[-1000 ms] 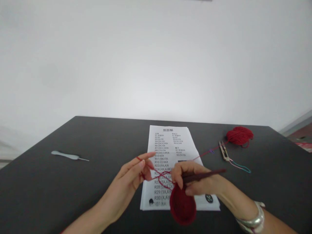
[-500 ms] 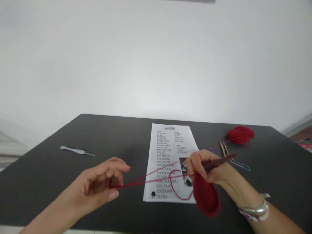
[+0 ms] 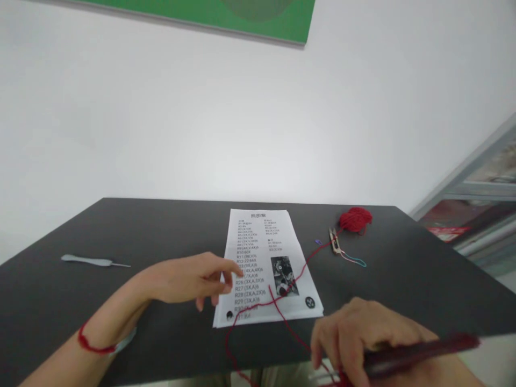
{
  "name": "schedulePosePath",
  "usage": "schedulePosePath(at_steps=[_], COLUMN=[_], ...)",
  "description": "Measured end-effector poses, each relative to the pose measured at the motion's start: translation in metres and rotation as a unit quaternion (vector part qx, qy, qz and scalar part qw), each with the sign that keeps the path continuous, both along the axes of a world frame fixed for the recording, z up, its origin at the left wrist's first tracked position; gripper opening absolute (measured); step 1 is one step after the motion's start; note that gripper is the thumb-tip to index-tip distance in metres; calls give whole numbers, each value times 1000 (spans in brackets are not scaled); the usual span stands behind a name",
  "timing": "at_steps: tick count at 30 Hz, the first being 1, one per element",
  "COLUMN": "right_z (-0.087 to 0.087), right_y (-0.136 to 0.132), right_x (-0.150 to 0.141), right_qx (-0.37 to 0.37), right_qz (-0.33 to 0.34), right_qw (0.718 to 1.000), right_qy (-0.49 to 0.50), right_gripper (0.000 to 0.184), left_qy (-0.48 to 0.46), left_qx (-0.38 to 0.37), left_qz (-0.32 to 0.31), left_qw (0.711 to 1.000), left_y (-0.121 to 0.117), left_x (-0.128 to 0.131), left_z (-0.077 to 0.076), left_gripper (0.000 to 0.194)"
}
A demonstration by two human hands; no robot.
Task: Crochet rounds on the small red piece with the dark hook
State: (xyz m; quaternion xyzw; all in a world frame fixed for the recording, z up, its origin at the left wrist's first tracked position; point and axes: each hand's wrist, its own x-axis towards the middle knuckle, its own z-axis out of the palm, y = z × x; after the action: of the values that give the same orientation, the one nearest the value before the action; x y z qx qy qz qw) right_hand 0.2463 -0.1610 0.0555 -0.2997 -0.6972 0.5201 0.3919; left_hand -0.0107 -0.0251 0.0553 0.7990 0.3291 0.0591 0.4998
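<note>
Crochet hook (image 3: 419,352), one, dark-handled, sits at five o'clock in the right hand (image 3: 355,338), its fingers curled closed around it. One piece of red crochet (image 3: 342,379) barely shows at the bottom edge. One red yarn strand (image 3: 308,263) crosses the one pattern sheet (image 3: 298,306) to one red yarn ball (image 3: 355,220) at one o'clock. The left hand (image 3: 193,279), half open and holding nothing, reaches the sheet's edge at eight o'clock, one red band (image 3: 91,344) on its wrist. Near the ball lie one pair of thread snips (image 3: 334,241), one purple stitch marker (image 3: 318,242) and one teal cord loop (image 3: 355,260). One gray-handled hook (image 3: 94,261) lies at nine o'clock on the black table (image 3: 161,226).
</note>
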Motion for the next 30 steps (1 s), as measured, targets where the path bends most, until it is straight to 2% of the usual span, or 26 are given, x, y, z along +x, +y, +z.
schedulePosePath(at_steps=[2, 3, 7, 9, 11, 14, 19, 21, 23, 26, 29, 30], right_z=[-14, -21, -61, -83, -103, -124, -136, -134, -123, -96, -70, -66], right_y=[0, 2, 15, 21, 26, 29, 24, 22, 20, 29, 60, 75], right_x=[0, 1, 11, 18, 25, 32, 45, 57, 75, 110, 142, 150], right_qx=[24, 33, 9, -40, -56, -45, -36, -23, -10, 0, 28, 38], right_qz=[22, 41, -42, -108, -161, -197, -248, -259, -277, -318, -359, -386], right_qw=[999, 998, 999, 993, 985, 979, 967, 964, 959, 944, 921, 904], right_qy=[-28, -43, -31, -4, 20, 35, 46, 54, 65, 90, 145, 179], right_gripper=[32, 26, 9, 8, 13, 22, 25, 28, 22, 7, 8, 9], left_qy=[-19, -25, -17, 0, 15, 38, 36, 19, -5, -49, -117, -149], left_qx=[159, 188, 240, 251, 263, 278, 281, 263, 234, 175, 118, 101], left_qz=[-31, -39, -43, -32, -14, 17, 48, 43, 32, 15, 26, 40], left_qw=[987, 981, 970, 968, 965, 960, 958, 964, 972, 983, 986, 983], left_y=[8, 11, 26, 34, 42, 52, 61, 67, 74, 83, 81, 77], left_x=[42, 68, 182, 232, 271, 307, 335, 338, 334, 311, 270, 254], left_z=[-4, -8, -26, -33, -39, -48, -63, -62, -56, -41, -27, -22], left_gripper=[27, 25, 14, 23, 31, 35, 35, 34, 34, 34, 32, 33])
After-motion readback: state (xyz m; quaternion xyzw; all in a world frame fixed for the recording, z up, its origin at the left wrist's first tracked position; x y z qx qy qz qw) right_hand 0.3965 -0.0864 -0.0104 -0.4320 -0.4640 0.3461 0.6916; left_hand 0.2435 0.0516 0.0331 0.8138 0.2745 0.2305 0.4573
